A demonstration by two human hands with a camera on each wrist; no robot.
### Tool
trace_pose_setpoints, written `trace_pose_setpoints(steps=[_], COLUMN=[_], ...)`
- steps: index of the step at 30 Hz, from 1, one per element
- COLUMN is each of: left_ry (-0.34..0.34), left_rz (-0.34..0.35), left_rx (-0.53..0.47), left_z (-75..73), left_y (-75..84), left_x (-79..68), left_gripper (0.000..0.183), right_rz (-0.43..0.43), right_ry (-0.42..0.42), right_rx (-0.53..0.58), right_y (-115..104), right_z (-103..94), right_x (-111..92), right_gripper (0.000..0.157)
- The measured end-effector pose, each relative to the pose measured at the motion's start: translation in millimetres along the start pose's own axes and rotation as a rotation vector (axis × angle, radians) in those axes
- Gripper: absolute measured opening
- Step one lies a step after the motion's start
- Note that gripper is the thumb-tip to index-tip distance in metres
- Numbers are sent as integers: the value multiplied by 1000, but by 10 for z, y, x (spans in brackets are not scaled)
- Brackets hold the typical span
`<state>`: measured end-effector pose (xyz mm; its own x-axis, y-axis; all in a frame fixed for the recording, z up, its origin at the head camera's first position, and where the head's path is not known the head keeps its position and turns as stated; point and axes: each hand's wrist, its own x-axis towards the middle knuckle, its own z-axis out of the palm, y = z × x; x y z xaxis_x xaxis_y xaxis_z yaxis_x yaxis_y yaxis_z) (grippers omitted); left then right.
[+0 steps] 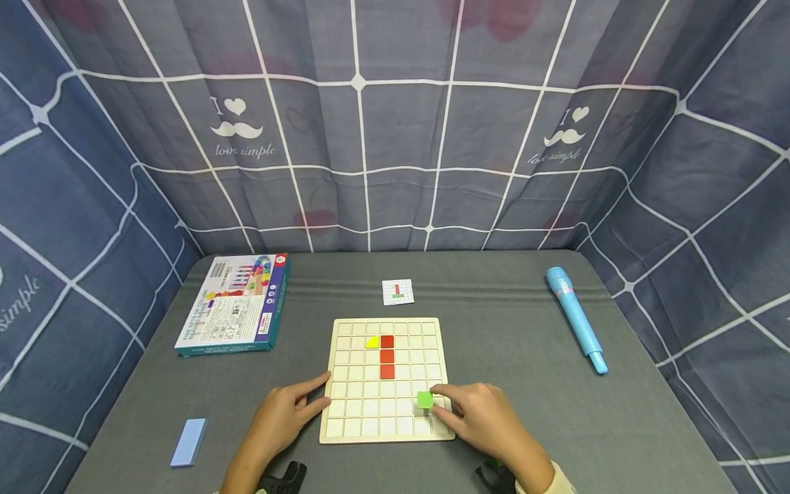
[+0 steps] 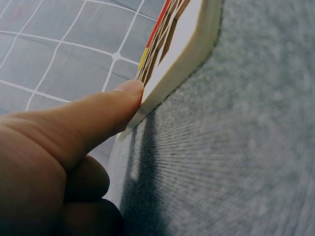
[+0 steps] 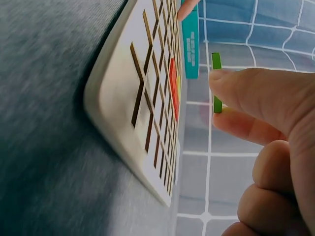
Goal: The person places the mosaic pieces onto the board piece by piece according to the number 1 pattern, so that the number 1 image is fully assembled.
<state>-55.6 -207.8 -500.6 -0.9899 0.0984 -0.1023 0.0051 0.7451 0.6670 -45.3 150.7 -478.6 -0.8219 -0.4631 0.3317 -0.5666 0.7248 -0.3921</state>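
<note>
In the head view, a wooden grid board (image 1: pixel 352 410) lies on the table. A yellow square tile (image 1: pixel 372 342) and a column of red squares (image 1: pixel 387 357) sit in its upper cells. My left hand (image 1: pixel 280 416) touches the board's left edge with thumb and index fingertip; in the left wrist view the thumb (image 2: pixel 106 110) rests against that edge. My right hand (image 1: pixel 484 418) pinches a green square tile (image 1: pixel 424 400) over the lower right of the board. The right wrist view shows the green tile (image 3: pixel 217 101) edge-on, raised off the board, between thumb and finger.
A small pattern card (image 1: pixel 398 292) lies behind the board. A game box (image 1: pixel 234 305) stands at the back left, and a light blue flat piece (image 1: pixel 188 442) lies at the front left. To the right is a blue cylindrical object (image 1: pixel 577 319). Grey checked curtains (image 1: pixel 401 123) enclose the table.
</note>
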Motion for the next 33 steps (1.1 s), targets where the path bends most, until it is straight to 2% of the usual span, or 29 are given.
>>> trace_pose_setpoints(steps=[13, 33], left_ry=[3, 6], left_rz=[13, 7], left_rx=[1, 10], left_z=[-4, -8], left_y=[2, 20], left_x=[-9, -6], left_gripper=[47, 47], right_rz=[-15, -41], right_ry=[6, -48], right_rx=[28, 5], right_y=[-95, -174], right_z=[160, 334], right_x=[219, 421], right_gripper=[23, 22])
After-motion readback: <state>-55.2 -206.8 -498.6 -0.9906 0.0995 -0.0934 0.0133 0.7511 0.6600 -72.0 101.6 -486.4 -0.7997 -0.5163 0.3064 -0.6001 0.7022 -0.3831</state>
